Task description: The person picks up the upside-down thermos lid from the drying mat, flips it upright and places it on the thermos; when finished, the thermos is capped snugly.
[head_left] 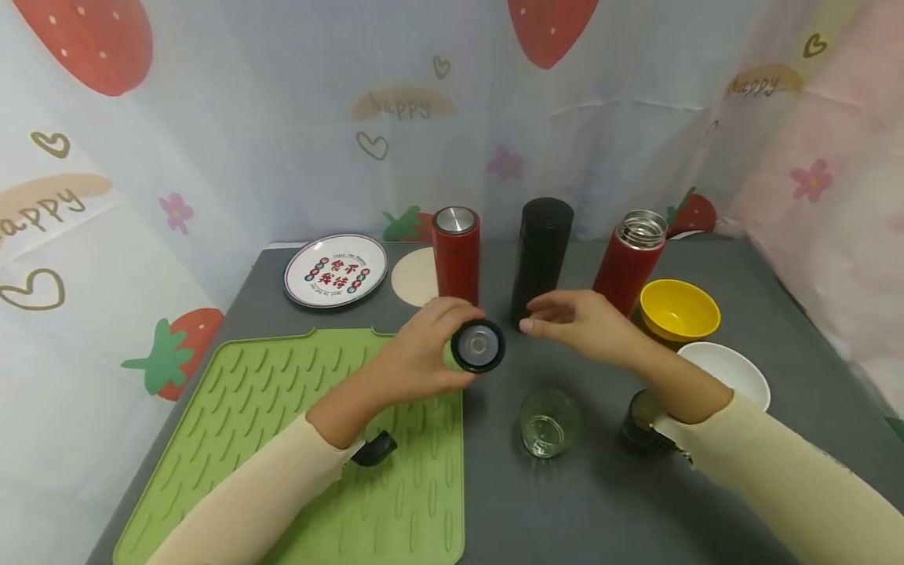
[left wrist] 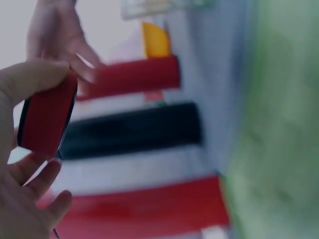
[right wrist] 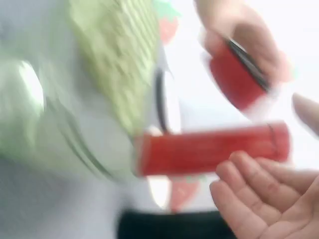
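Observation:
My left hand (head_left: pixel 427 345) holds a red thermos lid (left wrist: pixel 47 117), its black-rimmed underside turned toward me in the head view. Thumb and fingers pinch it from both sides. My right hand (head_left: pixel 582 322) has its fingers loosely extended and nothing in it; in the head view it is close to the black thermos (head_left: pixel 540 251). Leaning out to the right, an uncapped red thermos (head_left: pixel 628 263) shows its bare steel mouth. A second red thermos (head_left: pixel 457 255), with its lid on, stands behind my left hand.
A green drying mat (head_left: pixel 282 408) covers the left side. A clear glass (head_left: pixel 547 424) stands front centre, near a dark object (head_left: pixel 641 416) partly under my right forearm. Yellow bowl (head_left: pixel 679 310) and white dish (head_left: pixel 727 373) lie right; a printed plate (head_left: pixel 335 271) is at back left.

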### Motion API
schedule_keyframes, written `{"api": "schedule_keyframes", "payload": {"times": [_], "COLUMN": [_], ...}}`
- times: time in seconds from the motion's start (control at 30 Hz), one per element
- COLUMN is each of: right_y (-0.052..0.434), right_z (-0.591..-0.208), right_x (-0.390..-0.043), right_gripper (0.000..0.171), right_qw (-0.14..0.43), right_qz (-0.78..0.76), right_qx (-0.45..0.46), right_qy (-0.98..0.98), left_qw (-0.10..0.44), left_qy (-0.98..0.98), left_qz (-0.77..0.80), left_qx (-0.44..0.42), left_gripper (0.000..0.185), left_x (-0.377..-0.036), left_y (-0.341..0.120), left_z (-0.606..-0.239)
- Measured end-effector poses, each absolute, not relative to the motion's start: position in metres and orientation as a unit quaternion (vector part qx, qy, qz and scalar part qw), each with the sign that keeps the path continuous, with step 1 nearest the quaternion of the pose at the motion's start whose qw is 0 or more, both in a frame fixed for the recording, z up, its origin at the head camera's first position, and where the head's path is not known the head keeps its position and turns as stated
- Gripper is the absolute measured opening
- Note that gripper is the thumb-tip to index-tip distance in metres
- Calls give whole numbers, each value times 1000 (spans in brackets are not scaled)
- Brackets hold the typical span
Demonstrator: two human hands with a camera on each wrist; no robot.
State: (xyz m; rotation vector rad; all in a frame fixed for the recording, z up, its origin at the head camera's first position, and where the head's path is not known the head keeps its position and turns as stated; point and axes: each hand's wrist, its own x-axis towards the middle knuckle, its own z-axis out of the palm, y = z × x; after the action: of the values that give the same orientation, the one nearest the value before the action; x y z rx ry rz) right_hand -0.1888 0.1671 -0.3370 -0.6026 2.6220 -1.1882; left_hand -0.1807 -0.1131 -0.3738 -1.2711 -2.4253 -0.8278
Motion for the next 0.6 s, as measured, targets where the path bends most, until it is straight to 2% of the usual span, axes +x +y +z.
{"api": "schedule_keyframes", "payload": {"times": [0.07, 0.13, 0.2, 0.3, 0.37, 0.43, 0.5, 0.6], "right_y": [160, 160, 166, 180, 189, 199, 212, 241], "right_z": [-344, -349, -351, -349, -347, -344, -341, -336], "right_x": [-185, -182, -181, -181, -182, -184, -189, -201], "right_gripper": [55, 53, 49, 42, 40, 42, 47, 58], "right_qw": [110, 101, 56, -61, -159, -242, -308, -354], "right_qz": [-425, -448, -465, -454, -416, -383, -356, -362], "right_qx": [-216, -205, -188, -196, -232, -267, -300, -299], "right_qy": [872, 864, 864, 867, 865, 851, 829, 809], "left_qw": [176, 161, 84, -85, -179, -227, -220, -134], "left_qy": [-825, -834, -855, -846, -784, -717, -685, -714], "left_qz": [-267, -264, -298, -424, -539, -624, -662, -645], "left_qx": [-467, -457, -415, -312, -250, -211, -211, -239], "left_gripper": [65, 72, 81, 78, 65, 49, 47, 55], "left_x": [-185, -188, -191, -202, -210, -217, -220, -222], "left_y": [-95, -80, -67, -49, -36, -20, -3, 25], "left_z": [-364, -357, -350, -341, -337, -334, -331, -326]}}
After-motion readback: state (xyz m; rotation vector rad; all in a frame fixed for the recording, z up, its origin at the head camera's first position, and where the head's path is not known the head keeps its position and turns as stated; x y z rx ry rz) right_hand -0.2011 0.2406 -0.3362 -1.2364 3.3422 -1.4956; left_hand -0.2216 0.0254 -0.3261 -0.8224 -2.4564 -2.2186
